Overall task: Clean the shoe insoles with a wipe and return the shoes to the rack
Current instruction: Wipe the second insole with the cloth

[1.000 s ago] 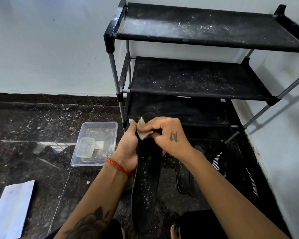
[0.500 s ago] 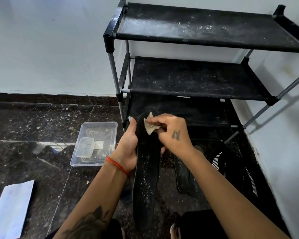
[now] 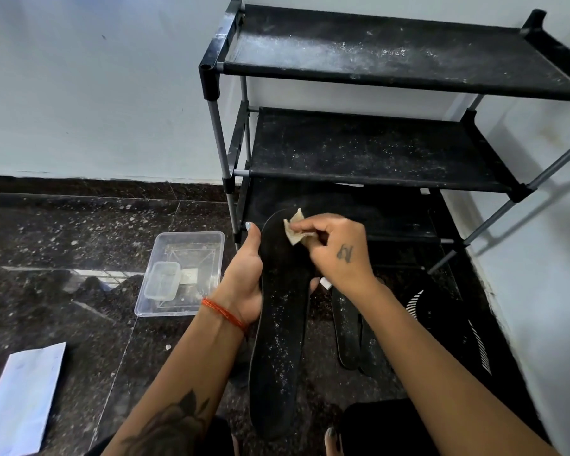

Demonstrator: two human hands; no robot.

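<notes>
A long black insole point(image 3: 278, 330), speckled with white dust, stands on end in front of me. My left hand point(image 3: 246, 281) grips it from the left side near the top, thumb along its edge. My right hand point(image 3: 338, 255) pinches a small crumpled beige wipe point(image 3: 295, 229) and presses it against the insole's upper end. A second black insole point(image 3: 348, 327) lies flat on the floor to the right. A black shoe with white stripes point(image 3: 448, 327) sits further right by the wall. The black three-shelf rack point(image 3: 375, 149) stands behind, its shelves dusty.
A clear plastic tray point(image 3: 181, 274) holding a small clear box lies on the dark stone floor to the left. A white paper sheet point(image 3: 20, 396) lies at the lower left. White walls close in behind and on the right.
My right hand has moved the wipe up and right across the insole's top end. Its fingers now pinch the wipe by the tips. My left hand has kept its grip.
</notes>
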